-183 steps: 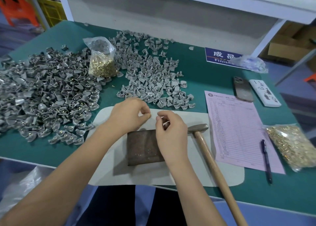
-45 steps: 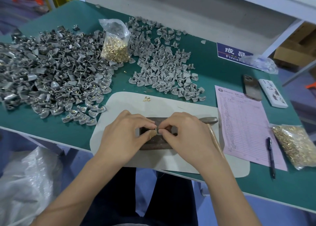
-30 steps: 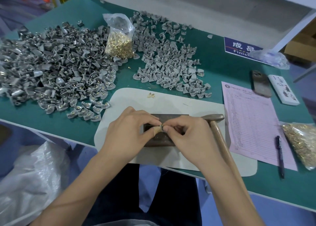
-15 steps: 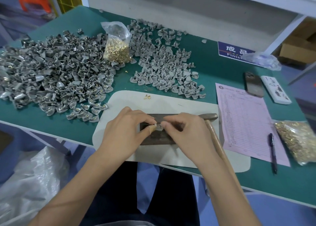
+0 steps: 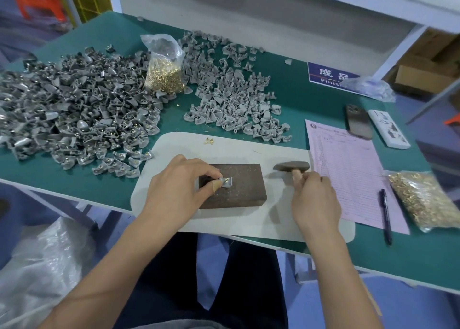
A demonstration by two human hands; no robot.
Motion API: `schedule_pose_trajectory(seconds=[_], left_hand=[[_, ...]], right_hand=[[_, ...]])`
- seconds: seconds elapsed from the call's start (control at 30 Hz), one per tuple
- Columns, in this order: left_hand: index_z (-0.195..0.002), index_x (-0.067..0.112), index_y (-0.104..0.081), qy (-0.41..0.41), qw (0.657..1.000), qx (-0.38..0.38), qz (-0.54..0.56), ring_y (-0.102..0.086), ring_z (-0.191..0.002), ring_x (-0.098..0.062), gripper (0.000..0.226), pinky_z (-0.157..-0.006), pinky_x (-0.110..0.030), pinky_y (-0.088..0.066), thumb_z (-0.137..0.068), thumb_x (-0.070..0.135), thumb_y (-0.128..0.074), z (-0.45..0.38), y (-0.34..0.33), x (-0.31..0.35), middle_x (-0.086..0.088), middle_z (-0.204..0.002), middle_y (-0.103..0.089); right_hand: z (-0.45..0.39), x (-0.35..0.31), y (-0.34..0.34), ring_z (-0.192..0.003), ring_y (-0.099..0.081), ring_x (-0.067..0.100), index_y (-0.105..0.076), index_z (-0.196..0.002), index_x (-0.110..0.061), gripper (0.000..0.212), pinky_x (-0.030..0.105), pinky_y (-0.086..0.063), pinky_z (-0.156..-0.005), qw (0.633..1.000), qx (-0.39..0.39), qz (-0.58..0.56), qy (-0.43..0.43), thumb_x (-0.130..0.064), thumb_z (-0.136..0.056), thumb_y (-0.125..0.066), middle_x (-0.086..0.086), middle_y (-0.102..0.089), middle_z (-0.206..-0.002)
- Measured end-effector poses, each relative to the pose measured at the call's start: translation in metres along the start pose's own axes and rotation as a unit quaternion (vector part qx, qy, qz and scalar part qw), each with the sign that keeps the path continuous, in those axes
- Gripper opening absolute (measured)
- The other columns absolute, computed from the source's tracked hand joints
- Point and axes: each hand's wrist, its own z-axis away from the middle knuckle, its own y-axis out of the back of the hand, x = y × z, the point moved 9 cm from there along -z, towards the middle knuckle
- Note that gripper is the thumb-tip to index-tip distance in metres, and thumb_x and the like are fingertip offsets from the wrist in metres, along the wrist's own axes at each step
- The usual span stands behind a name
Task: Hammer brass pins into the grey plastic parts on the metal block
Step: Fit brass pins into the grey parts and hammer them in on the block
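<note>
Head view: left hand pinches a grey part flat on the block, brass pin seated in it. Right hand is curled round the hammer just under its head, which sits off the block's right edge over the mat. Step, as judged: pin loaded, strike pending. Next move needs the hammer brought over the pin and a short square tap, clear of the left fingertips.
</note>
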Motion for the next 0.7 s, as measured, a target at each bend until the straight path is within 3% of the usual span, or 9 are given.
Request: schedule_pose_trajectory(seconds=[0.07,0.13,0.2,0.27,0.33,0.4,0.5,0.6,0.7], left_hand=[[-0.09,0.045,-0.07,0.002,1.0,0.001,-0.001,-0.045,-0.09,-0.001,0.007,-0.066,-0.029,-0.044,-0.086,0.051,-0.069,0.0,0.0,-0.001,0.036,-0.094,-0.064],[-0.09,0.046,-0.071,0.0,1.0,0.001,-0.013,-0.045,-0.09,-0.001,0.008,-0.063,-0.026,-0.04,-0.086,0.052,-0.069,-0.001,0.001,0.0,0.036,-0.094,-0.064],[-0.091,0.047,-0.071,-0.005,1.0,0.001,-0.029,-0.046,-0.09,-0.001,0.009,-0.061,-0.021,-0.035,-0.084,0.053,-0.07,-0.003,0.002,0.001,0.036,-0.093,-0.065],[-0.09,0.049,-0.071,-0.005,0.999,0.0,-0.035,-0.046,-0.09,0.0,0.008,-0.061,-0.022,-0.033,-0.083,0.053,-0.071,-0.004,0.003,0.001,0.037,-0.092,-0.065],[-0.09,0.049,-0.07,-0.006,0.999,-0.002,-0.042,-0.045,-0.089,0.0,0.007,-0.061,-0.024,-0.033,-0.083,0.053,-0.071,-0.004,0.003,0.001,0.037,-0.091,-0.064],[-0.09,0.049,-0.07,-0.009,0.999,-0.001,-0.048,-0.044,-0.089,0.0,0.007,-0.06,-0.022,-0.032,-0.083,0.052,-0.072,-0.004,0.003,0.001,0.038,-0.09,-0.064],[-0.091,0.05,-0.07,-0.009,0.999,0.007,-0.051,-0.043,-0.087,0.0,0.009,-0.059,-0.019,-0.031,-0.083,0.054,-0.073,-0.003,0.004,0.002,0.039,-0.088,-0.063],[-0.089,0.05,-0.072,-0.009,0.999,0.016,-0.044,-0.046,-0.084,-0.001,0.011,-0.057,-0.018,-0.029,-0.08,0.055,-0.076,-0.002,0.007,0.004,0.043,-0.076,-0.055],[-0.087,0.049,-0.075,-0.014,0.999,0.026,-0.033,-0.051,-0.079,-0.004,0.01,-0.056,-0.022,-0.031,-0.078,0.051,-0.079,-0.001,0.012,0.008,0.044,-0.066,-0.045]], right_hand=[[0.003,-0.002,0.014,-0.088,-0.056,0.035,-0.057,-0.107,-0.011,0.04,0.041,-0.038,-0.069,0.999,0.018,-0.048,0.006,-0.038,-0.11,-0.028,0.01,-0.061,-0.101],[0.009,-0.01,0.027,-0.08,-0.056,0.028,-0.056,-0.093,-0.016,0.036,0.039,-0.036,-0.066,0.984,0.009,-0.172,0.041,-0.035,-0.11,-0.031,-0.002,-0.063,-0.09],[0.023,-0.031,0.042,-0.073,-0.056,0.021,-0.06,-0.088,-0.019,0.041,0.042,-0.043,-0.063,0.964,-0.003,-0.241,0.114,-0.048,-0.106,-0.038,-0.005,-0.062,-0.078],[0.041,-0.052,0.046,-0.07,-0.057,0.012,-0.06,-0.09,-0.027,0.042,0.038,-0.046,-0.065,0.957,-0.023,-0.227,0.181,-0.062,-0.098,-0.038,-0.011,-0.063,-0.077],[0.054,-0.065,0.039,-0.076,-0.061,0.006,-0.053,-0.095,-0.038,0.027,0.033,-0.048,-0.066,0.958,-0.041,-0.191,0.209,-0.061,-0.098,-0.039,-0.023,-0.067,-0.08],[0.059,-0.074,0.031,-0.078,-0.063,0.012,-0.046,-0.102,-0.045,0.018,0.033,-0.045,-0.065,0.965,-0.045,-0.132,0.223,-0.06,-0.099,-0.037,-0.02,-0.065,-0.075],[0.063,-0.086,0.029,-0.08,-0.063,0.023,-0.045,-0.113,-0.043,0.024,0.037,-0.044,-0.066,0.966,-0.032,-0.066,0.248,-0.057,-0.102,-0.03,-0.016,-0.058,-0.071],[0.065,-0.095,0.034,-0.083,-0.065,0.026,-0.05,-0.116,-0.041,0.03,0.038,-0.047,-0.066,0.963,-0.017,-0.058,0.263,-0.055,-0.103,-0.027,-0.012,-0.067,-0.083],[0.067,-0.097,0.046,-0.076,-0.065,0.024,-0.048,-0.119,-0.045,0.027,0.037,-0.05,-0.063,0.959,0.043,-0.098,0.261,-0.056,-0.104,-0.029,-0.013,-0.07,-0.08]])
